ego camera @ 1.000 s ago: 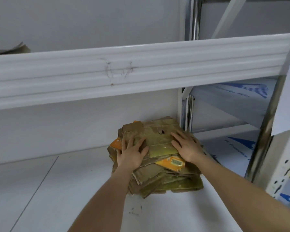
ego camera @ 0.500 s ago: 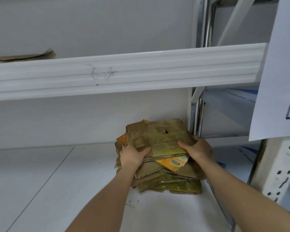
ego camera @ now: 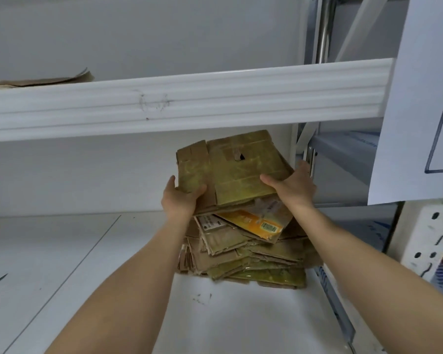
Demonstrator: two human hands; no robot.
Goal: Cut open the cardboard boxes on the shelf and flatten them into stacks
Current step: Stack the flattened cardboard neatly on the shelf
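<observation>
"How far along are you?"

"Most looks done: a stack of flattened boxes (ego camera: 243, 254) lies on the lower shelf (ego camera: 92, 264) by the right upright. My left hand (ego camera: 180, 199) and right hand (ego camera: 290, 189) each grip an edge of the top flattened piece (ego camera: 230, 169), tilted up off the stack."

"What's left?"

"I see no uncut boxes here, only flat cardboard (ego camera: 39, 81) on the upper shelf."

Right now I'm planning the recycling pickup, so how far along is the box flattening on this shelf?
Mostly done, it seems: a stack of flattened cardboard lies on the lower shelf, and more flat cardboard rests on the upper shelf. In hand: the left hand and right hand grip the top flattened piece, tilted up off the stack. No uncut box is in view; what's left can't be told.
</observation>
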